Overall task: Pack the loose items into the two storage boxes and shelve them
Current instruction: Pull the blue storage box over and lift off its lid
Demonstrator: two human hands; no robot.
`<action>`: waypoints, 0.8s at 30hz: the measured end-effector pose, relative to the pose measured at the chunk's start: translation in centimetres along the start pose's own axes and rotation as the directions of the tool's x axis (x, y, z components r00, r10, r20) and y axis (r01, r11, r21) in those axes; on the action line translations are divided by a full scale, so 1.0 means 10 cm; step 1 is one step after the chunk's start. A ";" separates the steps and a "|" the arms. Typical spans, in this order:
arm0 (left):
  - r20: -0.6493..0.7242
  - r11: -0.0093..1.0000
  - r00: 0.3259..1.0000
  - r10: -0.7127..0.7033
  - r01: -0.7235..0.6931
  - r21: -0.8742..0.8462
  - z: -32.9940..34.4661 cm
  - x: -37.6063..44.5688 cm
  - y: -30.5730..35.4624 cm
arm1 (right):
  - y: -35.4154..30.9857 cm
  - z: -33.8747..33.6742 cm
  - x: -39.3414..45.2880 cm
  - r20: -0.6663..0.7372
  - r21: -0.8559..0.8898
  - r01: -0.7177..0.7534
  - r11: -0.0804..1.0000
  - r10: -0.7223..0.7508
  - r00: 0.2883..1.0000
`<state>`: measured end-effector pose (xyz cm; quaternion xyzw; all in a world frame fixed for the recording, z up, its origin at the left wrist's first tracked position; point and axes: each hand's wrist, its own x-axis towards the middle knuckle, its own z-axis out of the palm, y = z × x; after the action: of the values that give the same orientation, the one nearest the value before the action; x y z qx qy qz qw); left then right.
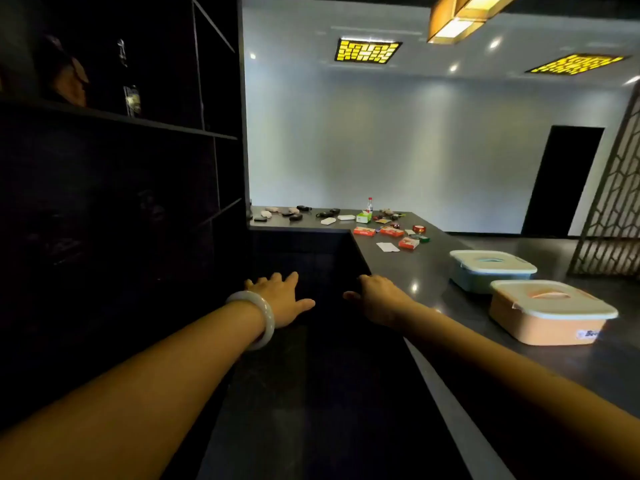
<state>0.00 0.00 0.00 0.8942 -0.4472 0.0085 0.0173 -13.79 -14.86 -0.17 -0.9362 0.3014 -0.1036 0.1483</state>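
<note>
Dark L-shaped counter [433, 271] in a white-walled room; both hands' [284, 299] grip wide, holding nothing.

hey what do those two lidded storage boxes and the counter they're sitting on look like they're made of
Orange box: likely moulded plastic, matte peach walls, pale lid with a recessed handle.
Blue box: apparently the same plastic, pale blue, with the same style of lid.
Counter: dark, smooth and glossy, mirroring the ceiling lights; polished stone or laminate, cannot tell which.
</note>
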 end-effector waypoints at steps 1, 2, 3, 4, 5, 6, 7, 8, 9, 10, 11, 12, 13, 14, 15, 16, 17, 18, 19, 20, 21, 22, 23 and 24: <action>0.016 1.000 1.000 0.000 0.000 -0.019 0.04 0.00 0.04 | 0.04 0.04 0.01 0.021 0.001 0.011 1.000 -0.011 1.000; 0.021 0.999 1.000 0.004 -0.003 -0.037 0.10 0.02 0.07 | 0.08 0.09 0.03 0.017 -0.002 0.028 1.000 -0.028 0.999; 0.031 0.998 1.000 0.007 -0.005 -0.058 0.18 0.03 0.10 | 0.14 0.17 0.05 0.020 -0.001 0.033 0.999 -0.033 0.999; 0.039 0.997 0.999 0.010 -0.007 -0.073 0.25 0.03 0.11 | 0.20 0.26 0.07 0.019 0.003 0.020 1.000 -0.020 1.000; 0.049 0.997 0.999 0.015 -0.011 -0.081 0.33 0.06 0.14 | 0.25 0.37 0.10 0.026 0.016 0.020 1.000 -0.020 0.999; 0.066 0.997 0.998 0.018 -0.013 -0.080 0.41 0.07 0.17 | 0.29 0.46 0.10 0.031 0.023 0.024 0.999 -0.024 0.999; 0.073 0.997 0.997 0.020 -0.015 -0.077 0.49 0.11 0.18 | 0.34 0.56 0.12 0.042 0.029 0.027 0.999 -0.028 0.999; 0.091 0.998 0.996 0.018 -0.013 -0.063 0.55 0.15 0.20 | 0.37 0.63 0.15 0.056 0.033 0.024 0.999 -0.026 0.998; 0.101 0.998 0.995 0.019 -0.013 -0.059 0.62 0.20 0.20 | 0.41 0.72 0.20 0.073 0.035 0.021 0.999 -0.024 0.997; 0.117 0.999 0.993 0.022 -0.016 -0.051 0.69 0.26 0.20 | 0.44 0.81 0.25 0.093 0.037 0.014 0.999 -0.017 0.996; 0.127 0.999 0.992 0.028 -0.023 -0.044 0.76 0.35 0.19 | 0.47 0.89 0.33 0.110 0.039 -0.002 0.999 -0.003 0.994; 0.144 0.999 0.989 0.031 -0.026 -0.039 0.83 0.43 0.18 | 0.49 0.97 0.40 0.130 0.037 -0.014 0.999 0.009 0.991; 0.156 0.999 0.987 0.038 -0.032 -0.038 0.90 0.54 0.16 | 0.51 1.06 0.49 0.146 0.035 -0.025 0.999 0.019 0.989; 0.176 0.999 0.983 0.042 -0.035 -0.040 0.97 0.65 0.13 | 0.53 1.14 0.59 0.155 0.036 -0.034 0.999 0.028 0.987; 0.192 0.998 0.980 0.049 -0.042 -0.042 1.03 0.78 0.10 | 0.55 1.21 0.70 0.163 0.037 -0.043 0.998 0.037 0.986; 0.214 0.998 0.975 0.051 -0.043 -0.041 1.08 0.91 0.06 | 0.56 1.28 0.82 0.174 0.032 -0.056 0.998 0.050 0.984; 0.224 0.998 0.973 0.058 -0.050 -0.041 1.13 1.07 0.02 | 0.58 1.33 0.96 0.185 0.021 -0.065 0.998 0.060 0.981; 0.231 0.997 0.971 0.066 -0.058 -0.043 1.17 1.23 -0.03 | 0.58 1.38 1.10 0.194 0.000 -0.071 0.997 0.070 0.978; 0.231 0.997 0.970 0.079 -0.071 -0.044 1.21 1.40 -0.09 | 0.59 1.43 1.26 0.202 -0.018 -0.080 0.997 0.082 0.976; 0.233 0.995 0.968 0.093 -0.084 -0.049 1.23 1.57 -0.15 | 0.60 1.48 1.42 0.209 -0.033 -0.089 0.996 0.093 0.973; 0.231 0.994 0.967 0.107 -0.097 -0.055 1.26 1.74 -0.21 | 0.61 1.53 1.58 0.214 -0.043 -0.096 0.994 0.103 0.971; 0.236 0.992 0.964 0.121 -0.109 -0.064 1.28 1.90 -0.28 | 0.61 1.58 1.73 0.218 -0.049 -0.107 0.993 0.115 0.969; 0.244 0.990 0.960 0.136 -0.122 -0.071 1.30 2.07 -0.34 | 0.61 1.62 1.88 0.223 -0.054 -0.120 0.991 0.130 0.966; 0.260 0.988 0.954 0.150 -0.134 -0.076 1.31 2.22 -0.40 | 0.61 1.66 2.02 0.231 -0.061 -0.138 0.989 0.149 0.961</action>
<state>16.51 -15.84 -12.54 0.8520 -0.5086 -0.1230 -0.0176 3.78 -28.02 -15.60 -0.9206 0.3509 0.0257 0.1693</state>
